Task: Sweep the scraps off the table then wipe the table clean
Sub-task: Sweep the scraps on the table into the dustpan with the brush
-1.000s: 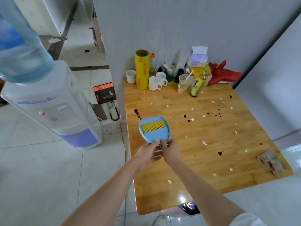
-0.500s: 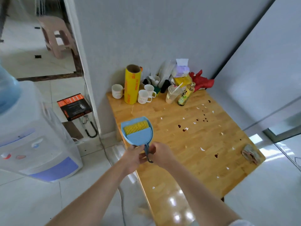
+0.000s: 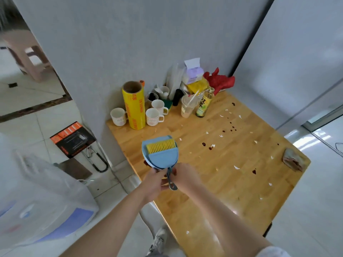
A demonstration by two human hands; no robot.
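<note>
Both hands meet at the table's [image 3: 232, 186] nine o'clock edge: the left hand [image 3: 154, 184] grips the dustpan [image 3: 159, 160] handle, the right hand [image 3: 185, 176] pinches the nested brush [image 3: 161, 146] handle. Sweeping hasn't begun — next, pull them apart. Scraps [image 3: 236, 167] lie toward three o'clock — rag [image 3: 293, 161] beyond.

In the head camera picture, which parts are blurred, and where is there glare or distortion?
Head view: the water dispenser at lower left is smeared by motion blur; the blue dustpan with brush, held by the left hand and right hand, is fairly sharp; window glare shines on the near part of the wooden table; the wide-angle lens slants the walls.
</note>
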